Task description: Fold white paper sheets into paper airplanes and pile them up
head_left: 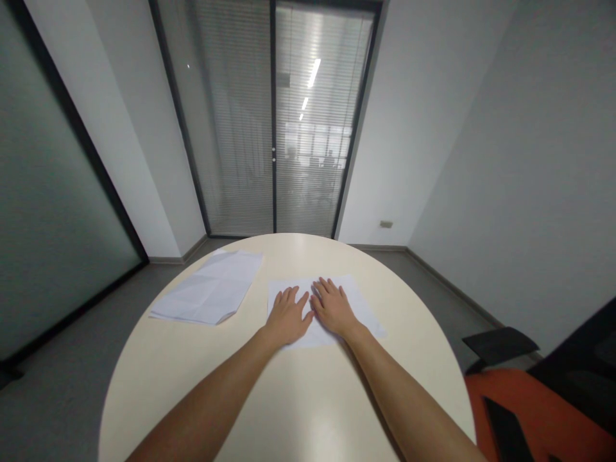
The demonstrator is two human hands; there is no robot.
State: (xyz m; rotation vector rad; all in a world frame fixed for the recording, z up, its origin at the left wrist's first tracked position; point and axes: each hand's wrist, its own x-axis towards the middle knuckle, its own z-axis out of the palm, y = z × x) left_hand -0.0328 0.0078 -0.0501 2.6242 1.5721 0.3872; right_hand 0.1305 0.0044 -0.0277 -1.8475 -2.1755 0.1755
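A white sheet of paper (363,314) lies flat on the round cream table (283,410), partly covered by both hands. My left hand (289,314) rests palm down on its left half, fingers stretched out and thumb apart. Just to the right, my right hand (333,307) also lies palm down on the sheet, with fingers extended and pointing away from me. The two hands almost meet at the thumbs. Neither hand grips anything.
Several creased white sheets (209,285) lie in a stack at the table's far left. An orange office chair (534,404) with black armrests stands at the right. Beyond the table is a glass partition with blinds (235,128).
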